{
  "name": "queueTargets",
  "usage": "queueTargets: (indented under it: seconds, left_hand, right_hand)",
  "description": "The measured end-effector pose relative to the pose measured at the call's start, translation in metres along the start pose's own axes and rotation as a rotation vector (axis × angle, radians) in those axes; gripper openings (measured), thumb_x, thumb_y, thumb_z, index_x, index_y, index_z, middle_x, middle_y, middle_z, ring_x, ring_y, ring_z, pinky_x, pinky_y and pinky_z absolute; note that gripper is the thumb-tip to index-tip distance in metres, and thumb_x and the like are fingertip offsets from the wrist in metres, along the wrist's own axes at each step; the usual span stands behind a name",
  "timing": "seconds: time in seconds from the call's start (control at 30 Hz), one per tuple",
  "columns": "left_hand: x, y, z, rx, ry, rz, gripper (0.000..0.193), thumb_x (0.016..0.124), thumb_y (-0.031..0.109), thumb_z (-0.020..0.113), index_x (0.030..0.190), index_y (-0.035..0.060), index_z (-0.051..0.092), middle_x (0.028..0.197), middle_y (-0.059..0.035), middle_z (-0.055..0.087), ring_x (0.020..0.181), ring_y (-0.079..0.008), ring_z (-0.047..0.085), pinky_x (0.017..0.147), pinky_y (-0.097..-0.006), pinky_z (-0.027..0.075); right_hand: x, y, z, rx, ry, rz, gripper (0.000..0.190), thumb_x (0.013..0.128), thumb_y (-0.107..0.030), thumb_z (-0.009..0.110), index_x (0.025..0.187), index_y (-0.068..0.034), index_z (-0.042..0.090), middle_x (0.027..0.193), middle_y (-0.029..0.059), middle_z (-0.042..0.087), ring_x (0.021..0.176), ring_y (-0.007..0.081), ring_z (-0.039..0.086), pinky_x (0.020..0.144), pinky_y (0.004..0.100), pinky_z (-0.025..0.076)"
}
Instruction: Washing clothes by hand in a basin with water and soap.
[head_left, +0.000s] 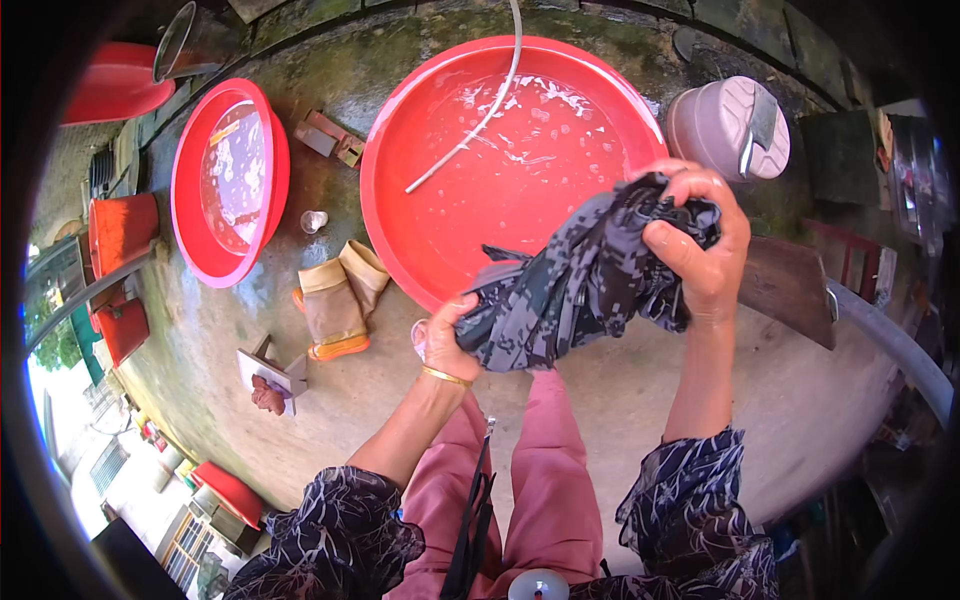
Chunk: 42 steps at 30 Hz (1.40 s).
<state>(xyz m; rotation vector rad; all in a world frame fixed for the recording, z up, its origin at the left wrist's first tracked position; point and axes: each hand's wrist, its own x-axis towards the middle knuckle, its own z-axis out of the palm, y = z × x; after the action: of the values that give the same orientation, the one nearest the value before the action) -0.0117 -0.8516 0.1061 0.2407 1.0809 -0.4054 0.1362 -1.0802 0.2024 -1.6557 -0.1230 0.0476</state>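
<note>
A bunched camouflage-patterned garment (577, 277) in grey and black stretches between my two hands. Its lower left end is gripped by my left hand (457, 337), which wears a gold-coloured bangle. My right hand (697, 232) is higher, with fingers and thumb wrapped around the other end. The cloth hangs over the near right rim of a large red plastic basin (480, 225). Shallow water with some suds covers the basin's floor. A pale hose (495, 105) drops over the far rim, its end inside the basin.
At left stands a smaller red basin (274, 157) of sudsy water. Rubber boots (334, 300), a small clear cup (313, 221) and a low stool (274, 371) with a brown cloth sit on the concrete. A cleaver (761, 124) rests on an upturned bucket (705, 127); a wooden board (784, 289) is at right.
</note>
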Motion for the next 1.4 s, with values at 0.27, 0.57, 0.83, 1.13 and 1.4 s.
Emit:
queueTargets:
  seconds: [0.27, 0.57, 0.83, 1.13, 1.4]
  left_hand:
    - [-0.044, 0.030, 0.112, 0.736, -0.056, 0.817, 0.042, 0.059, 0.005, 0.064, 0.098, 0.0025, 0.047, 0.088, -0.0055, 0.054, 0.078, -0.0162, 0.054, 0.076, -0.0284, 0.044]
    - [-0.092, 0.040, 0.147, 1.690, -0.777, 1.271, 0.051, 0.052, 0.008, 0.073, 0.093, 0.0023, 0.043, 0.081, -0.0113, 0.042, 0.072, -0.0236, 0.044, 0.065, -0.0329, 0.038]
    - [-0.126, 0.018, 0.172, 1.883, -1.074, 1.050, 0.044, 0.049, 0.014, 0.070, 0.085, 0.0054, 0.046, 0.081, -0.0135, 0.039, 0.067, -0.0320, 0.049, 0.052, -0.0407, 0.040]
    - [-0.126, -0.022, 0.199, 2.128, -1.075, 1.037, 0.034, 0.053, 0.015, 0.068, 0.081, 0.0065, 0.049, 0.078, -0.0134, 0.042, 0.061, -0.0278, 0.052, 0.044, -0.0394, 0.041]
    - [-0.085, -0.048, 0.187, 2.387, -0.857, 0.986, 0.031, 0.056, 0.012, 0.065, 0.081, 0.0053, 0.049, 0.078, -0.0168, 0.046, 0.063, -0.0298, 0.056, 0.044, -0.0412, 0.045]
  right_hand:
    - [-0.067, 0.121, 0.036, 0.580, 0.781, 0.541, 0.019, 0.083, -0.021, 0.056, 0.086, -0.003, 0.061, 0.079, 0.0019, 0.060, 0.070, 0.0118, 0.057, 0.065, 0.0255, 0.045]
    - [-0.058, 0.118, 0.071, 1.133, 0.186, 0.842, 0.026, 0.088, -0.029, 0.046, 0.082, -0.007, 0.060, 0.079, 0.0066, 0.065, 0.071, 0.0177, 0.064, 0.067, 0.0313, 0.054]
    - [-0.016, 0.052, 0.044, 0.902, -0.122, 1.111, 0.025, 0.086, -0.025, 0.048, 0.083, -0.004, 0.061, 0.076, 0.0090, 0.064, 0.067, 0.0192, 0.063, 0.064, 0.0313, 0.054]
    - [0.017, 0.051, 0.017, 0.363, -0.348, 0.545, 0.018, 0.081, -0.017, 0.054, 0.083, -0.001, 0.062, 0.076, 0.0080, 0.062, 0.065, 0.0164, 0.060, 0.064, 0.0267, 0.049]
    - [0.040, 0.034, 0.019, 0.105, -0.212, 0.421, 0.009, 0.069, -0.009, 0.066, 0.068, -0.001, 0.061, 0.066, 0.0012, 0.058, 0.062, 0.0087, 0.052, 0.058, 0.0261, 0.042]
